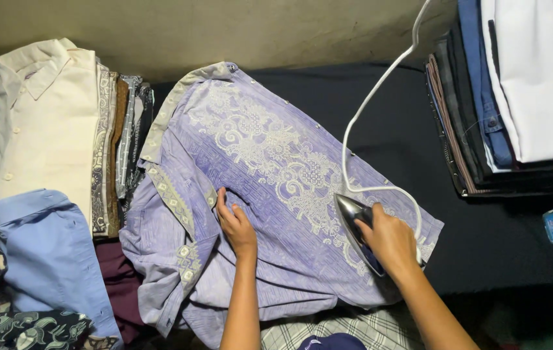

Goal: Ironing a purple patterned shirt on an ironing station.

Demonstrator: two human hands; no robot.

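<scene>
One head-worn camera looks steeply down from above the person's own forearms, which enter from the bottom edge. It faces forward across a dark surface (483,246) towards a pale wall (224,26) that runs along the top edge. The view is close: a purple shirt (270,188) fills the centre, with the left hand (237,227) and the right hand (390,240) just below mid-frame. The left edge cuts through a pile of folded shirts (49,129), the right edge through a clothes stack (516,91). No second view shares the scene.
</scene>
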